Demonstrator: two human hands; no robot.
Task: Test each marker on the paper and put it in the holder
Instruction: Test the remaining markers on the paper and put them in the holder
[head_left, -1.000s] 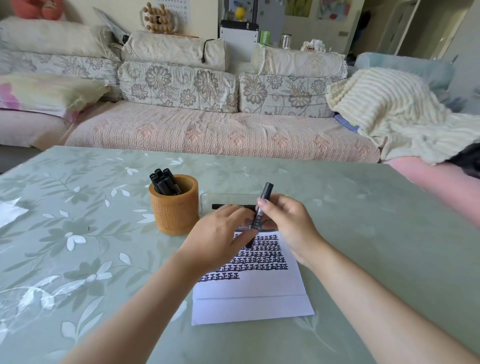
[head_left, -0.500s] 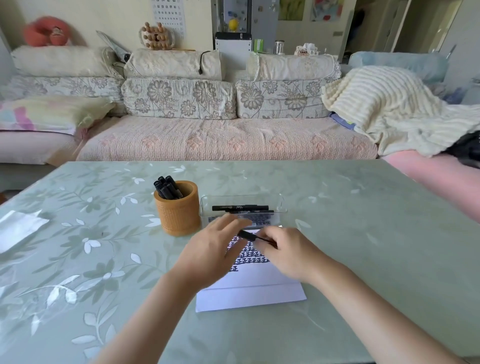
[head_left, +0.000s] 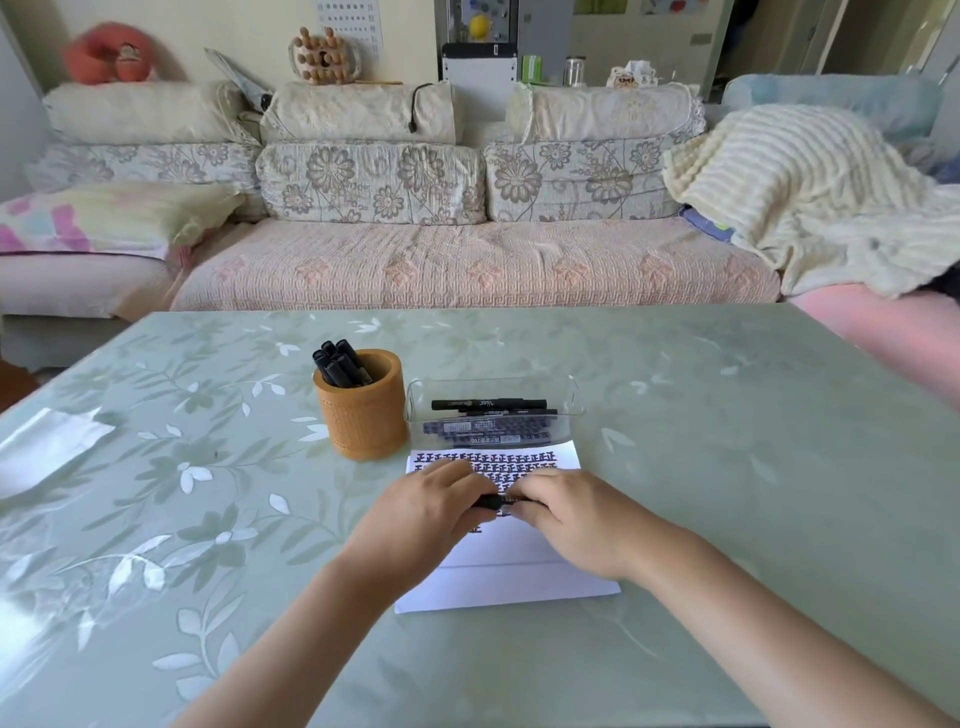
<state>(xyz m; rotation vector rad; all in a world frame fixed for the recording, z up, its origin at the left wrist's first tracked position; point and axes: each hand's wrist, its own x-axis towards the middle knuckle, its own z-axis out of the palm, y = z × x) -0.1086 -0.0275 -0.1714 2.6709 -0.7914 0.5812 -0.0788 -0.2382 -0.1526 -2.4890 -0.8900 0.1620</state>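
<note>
Currently, the marker (head_left: 501, 501) sits at the centre of the frame, above the paper (head_left: 509, 577), with its long axis running left to right. The left grip (head_left: 431, 506) curls round one end and the right grip (head_left: 571, 519) curls round the other. Only a short black section shows between them. Whether the cap is being pulled off or pressed on cannot be told. The holder (head_left: 363, 415) stands on the counter (head_left: 727, 467) to the upper left of the marker, just beside the clear tray (head_left: 571, 397), and already carries stored markers (head_left: 337, 364). The left grip is the nearer to it. Probable requirement: turn the marker from level to upright before lowering it into the holder.
</note>
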